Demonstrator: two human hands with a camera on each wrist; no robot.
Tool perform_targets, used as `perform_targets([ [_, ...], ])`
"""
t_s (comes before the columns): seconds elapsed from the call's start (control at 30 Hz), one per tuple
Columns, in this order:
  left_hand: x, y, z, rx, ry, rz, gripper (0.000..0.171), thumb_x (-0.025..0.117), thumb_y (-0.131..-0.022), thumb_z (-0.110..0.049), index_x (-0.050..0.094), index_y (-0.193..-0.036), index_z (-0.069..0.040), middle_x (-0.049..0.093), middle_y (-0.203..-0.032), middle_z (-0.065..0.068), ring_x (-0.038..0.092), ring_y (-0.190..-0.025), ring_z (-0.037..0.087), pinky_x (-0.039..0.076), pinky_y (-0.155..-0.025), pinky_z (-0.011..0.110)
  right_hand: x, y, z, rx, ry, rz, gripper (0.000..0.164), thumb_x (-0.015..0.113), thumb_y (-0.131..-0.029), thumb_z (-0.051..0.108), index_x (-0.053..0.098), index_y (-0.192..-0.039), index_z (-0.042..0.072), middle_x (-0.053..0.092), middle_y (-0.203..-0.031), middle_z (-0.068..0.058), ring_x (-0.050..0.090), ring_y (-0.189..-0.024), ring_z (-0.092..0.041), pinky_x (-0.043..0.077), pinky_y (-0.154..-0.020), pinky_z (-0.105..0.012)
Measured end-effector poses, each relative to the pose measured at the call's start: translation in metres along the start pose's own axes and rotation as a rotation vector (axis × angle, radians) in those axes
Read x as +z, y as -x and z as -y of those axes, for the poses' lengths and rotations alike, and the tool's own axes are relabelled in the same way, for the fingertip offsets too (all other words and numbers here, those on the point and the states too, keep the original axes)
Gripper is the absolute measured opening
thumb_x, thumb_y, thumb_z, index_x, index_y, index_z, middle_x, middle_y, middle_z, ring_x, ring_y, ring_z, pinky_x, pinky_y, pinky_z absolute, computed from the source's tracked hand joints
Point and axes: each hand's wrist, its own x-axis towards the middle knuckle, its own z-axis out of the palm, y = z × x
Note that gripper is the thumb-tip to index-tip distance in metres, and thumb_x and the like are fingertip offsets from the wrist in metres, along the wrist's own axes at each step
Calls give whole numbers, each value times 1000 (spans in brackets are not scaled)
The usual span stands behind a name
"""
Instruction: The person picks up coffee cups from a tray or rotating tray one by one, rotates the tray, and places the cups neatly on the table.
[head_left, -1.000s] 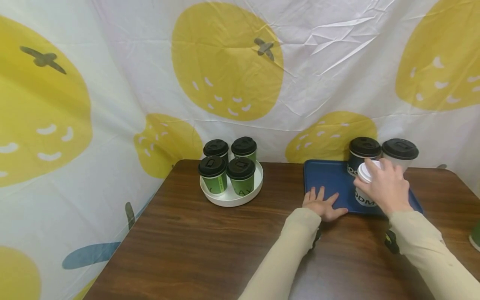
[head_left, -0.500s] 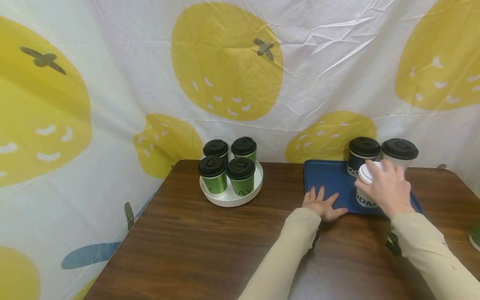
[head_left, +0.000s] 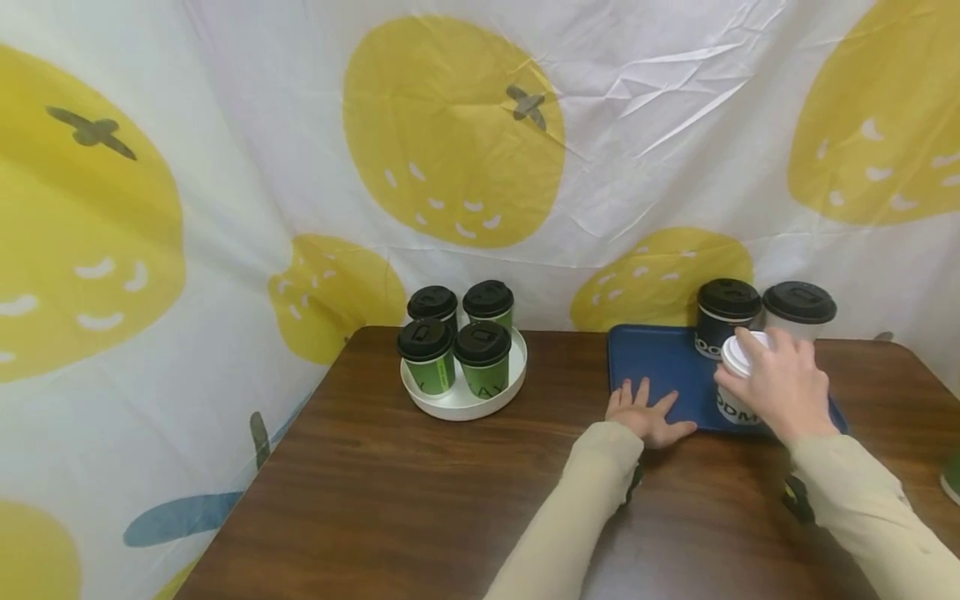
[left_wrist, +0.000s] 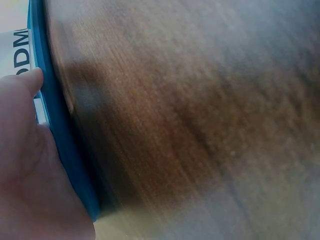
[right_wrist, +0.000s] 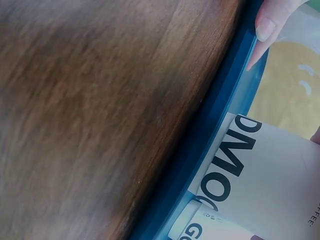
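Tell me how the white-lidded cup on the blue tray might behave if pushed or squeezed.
Pushed toward the near edge of the blue tray, the white-lidded cup could tip, since the raised rim stands close by. Squeezed hard, it may dent, as its wall looks like card. Its weight is uncertain: the lid hides any contents.

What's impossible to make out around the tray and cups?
Head view: right side of the white-lidded cup, covered by the right grip.
Head view: most of the rightmost green cup, cut by the right edge.
Left wrist view: part of the left grip, cut by the left edge.
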Motion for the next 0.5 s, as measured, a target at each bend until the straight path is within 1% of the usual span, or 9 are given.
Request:
perform_targets([
  [0.1, 1, 0, 2, 0, 1, -5, 66, 30, -94, -84, 15, -155, -64, 5, -175, -17, 3, -165, 16, 9, -133, 33, 0, 1, 0, -4, 0, -1, 65, 75, -87, 40, 53, -140, 8, 49, -133, -37, 44, -110, -61, 48, -66, -79],
  [0.2, 2, 0, 0, 3, 1, 1, 66, 31, -94, -84, 15, -155, -64, 6, -175, -16, 3, -165, 16, 10, -133, 33, -2, 3, -3, -1, 3, -1, 66, 75, -87, 40, 54, -140, 8, 49, -133, -38, 45, -111, -61, 48, -65, -79],
  [0.33, 3, -1, -1, -1, 11, -8, 65, 33, -94, -84, 17, -154, -65, 8, -175, -17, 4, -165, 15, 11, -133, 33, -3, 3, -5, -4, -1, -1, 66, 75, -87, 40, 54, -141, 8, 50, -133, -38, 46, -109, -61, 49, -64, -77],
  [0.5, 2, -3, 1, -9, 9, -19, 66, 32, -93, -84, 17, -154, -65, 8, -175, -17, 4, -165, 16, 12, -133, 34, -3, 1, -7, -14, -10, -30, 66, 75, -86, 39, 55, -140, 8, 54, -130, -37, 49, -105, -61, 49, -65, -76],
])
